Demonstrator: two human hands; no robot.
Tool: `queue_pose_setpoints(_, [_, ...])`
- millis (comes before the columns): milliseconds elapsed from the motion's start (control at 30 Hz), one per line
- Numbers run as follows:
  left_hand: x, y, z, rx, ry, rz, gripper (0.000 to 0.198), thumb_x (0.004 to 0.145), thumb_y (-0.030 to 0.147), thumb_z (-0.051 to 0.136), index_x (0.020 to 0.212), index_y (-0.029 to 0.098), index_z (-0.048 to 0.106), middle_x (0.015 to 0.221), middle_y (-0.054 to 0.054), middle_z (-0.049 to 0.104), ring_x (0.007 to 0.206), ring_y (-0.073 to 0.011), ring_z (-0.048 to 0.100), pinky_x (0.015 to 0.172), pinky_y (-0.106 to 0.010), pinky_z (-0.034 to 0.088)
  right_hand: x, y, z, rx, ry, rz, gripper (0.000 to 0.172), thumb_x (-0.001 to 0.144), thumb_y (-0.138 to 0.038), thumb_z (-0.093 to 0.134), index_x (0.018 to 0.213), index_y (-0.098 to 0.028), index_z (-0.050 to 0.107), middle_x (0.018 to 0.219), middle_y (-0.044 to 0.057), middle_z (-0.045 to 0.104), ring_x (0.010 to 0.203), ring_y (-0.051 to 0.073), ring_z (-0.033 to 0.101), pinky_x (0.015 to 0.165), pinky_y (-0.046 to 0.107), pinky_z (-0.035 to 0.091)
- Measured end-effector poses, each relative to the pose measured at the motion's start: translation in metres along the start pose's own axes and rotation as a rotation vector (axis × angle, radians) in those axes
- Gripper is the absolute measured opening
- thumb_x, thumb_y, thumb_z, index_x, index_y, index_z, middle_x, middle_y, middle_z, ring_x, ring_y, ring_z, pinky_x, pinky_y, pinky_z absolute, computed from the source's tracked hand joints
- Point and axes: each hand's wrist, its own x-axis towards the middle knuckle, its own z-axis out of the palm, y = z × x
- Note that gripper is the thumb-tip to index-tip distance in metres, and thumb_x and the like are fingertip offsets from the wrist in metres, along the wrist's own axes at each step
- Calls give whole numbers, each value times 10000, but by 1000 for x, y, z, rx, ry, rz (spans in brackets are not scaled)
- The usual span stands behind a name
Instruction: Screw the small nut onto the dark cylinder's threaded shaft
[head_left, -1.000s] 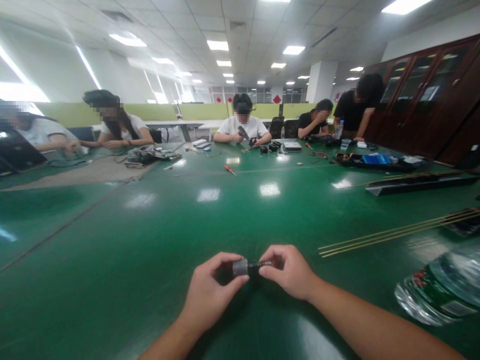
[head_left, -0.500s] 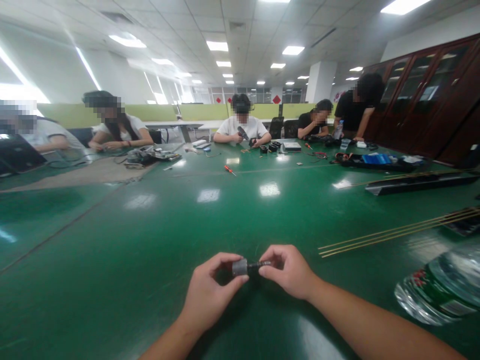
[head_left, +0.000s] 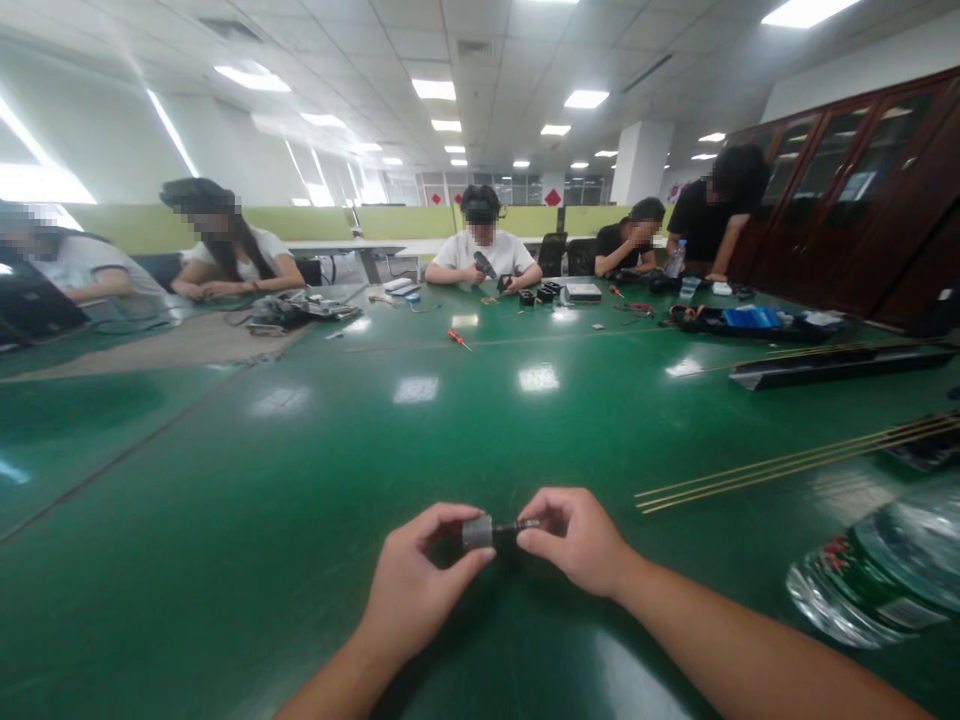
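Note:
Low in the middle of the head view, my left hand (head_left: 412, 580) pinches a short grey cylinder (head_left: 477, 533) between thumb and fingers. A dark, thin shaft (head_left: 505, 528) runs from the cylinder's right side toward my right hand (head_left: 581, 545). The thumb and fingertips of that hand are closed on the shaft's far end. Cylinder and shaft lie in one line, roughly level, just above the green tabletop (head_left: 315, 470). Whether the two are one piece or separate parts, I cannot tell.
A large water bottle (head_left: 877, 570) lies at the right, with several thin rods (head_left: 750, 475) beyond it. Farther off are an orange screwdriver (head_left: 458, 340), a black channel (head_left: 832, 366) and a tool tray (head_left: 742, 322). Across the table a person holds a power drill (head_left: 486, 266).
Both hands keep their hold on the cylinder and shaft, almost in the same place. The view has shifted very slightly.

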Motion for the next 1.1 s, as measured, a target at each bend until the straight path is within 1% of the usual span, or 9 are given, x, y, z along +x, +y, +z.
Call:
queue_pose_setpoints(500, [0,-4,-1,6,-10,-8,252,761,314,760,975,199,696,972,-66,745,908,-242,715,863,-372,577,0,-1,-1,-11,9,-2,80,727,-211,723,774,-149,704,624,-12,602,580,121,521,564,227,408])
queue_pose_setpoints(700, [1,-6,-1,20,-6,-2,259,766,323,758,984,198,699,983,-72,745,912,-246,714,869,-378,579,0,0,-1,3,14,-3,91,725,-220,721,777,-148,705,624,-12,604,573,120,515,555,227,400])
queue_pose_setpoints(933, [1,-6,-2,-2,-5,0,248,761,316,765,974,209,695,974,-51,745,910,-232,715,862,-351,577,1,2,-2,8,13,-2,88,729,-223,729,780,-157,703,632,-10,613,581,124,529,564,229,413])
queue_pose_setpoints(1100, [1,-5,-2,7,-7,-4,252,771,319,759,986,205,691,989,-59,741,923,-237,710,877,-366,570,1,2,-2,25,12,1,81,727,-215,723,774,-153,702,638,-6,619,575,121,520,570,233,410])
